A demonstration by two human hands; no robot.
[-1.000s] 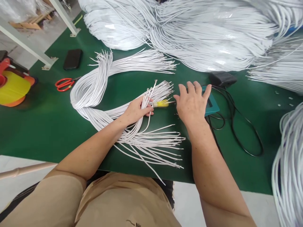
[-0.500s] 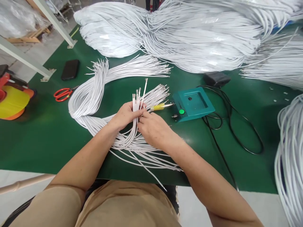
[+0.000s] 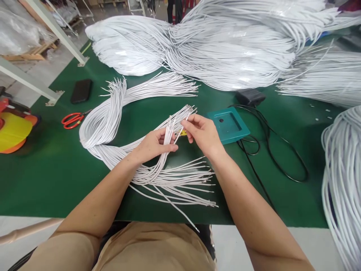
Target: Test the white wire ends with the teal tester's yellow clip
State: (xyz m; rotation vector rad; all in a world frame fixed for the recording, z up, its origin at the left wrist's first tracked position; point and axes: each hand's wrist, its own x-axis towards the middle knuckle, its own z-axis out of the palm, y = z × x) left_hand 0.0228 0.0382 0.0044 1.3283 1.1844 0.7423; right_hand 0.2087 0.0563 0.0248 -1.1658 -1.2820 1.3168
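My left hand (image 3: 154, 145) is closed around a small bunch of white wires (image 3: 169, 136), whose tips point up and away from me. Beside it, my right hand (image 3: 202, 133) pinches the upper end of one white wire between thumb and forefinger. Behind my hands lies part of the looped wire bundle (image 3: 98, 122), with loose ends fanned out toward the right. A yellow-handled tool (image 3: 182, 133) shows partly between my hands. The teal device (image 3: 230, 125) sits just right of my right hand, which hides its left side.
Large heaps of white wire (image 3: 231, 49) cover the back of the green table (image 3: 42, 180). Red-handled scissors (image 3: 72, 119), a black case (image 3: 81, 91) and a tape roll (image 3: 15, 130) lie left. A black adapter (image 3: 250, 97) with cable and a hanging wire coil (image 3: 342, 162) are right.
My right hand has moved up and right from beside my left hand, and now pinches a wire near its tip. The wire ends in my left hand sit lower. The view has shifted slightly.
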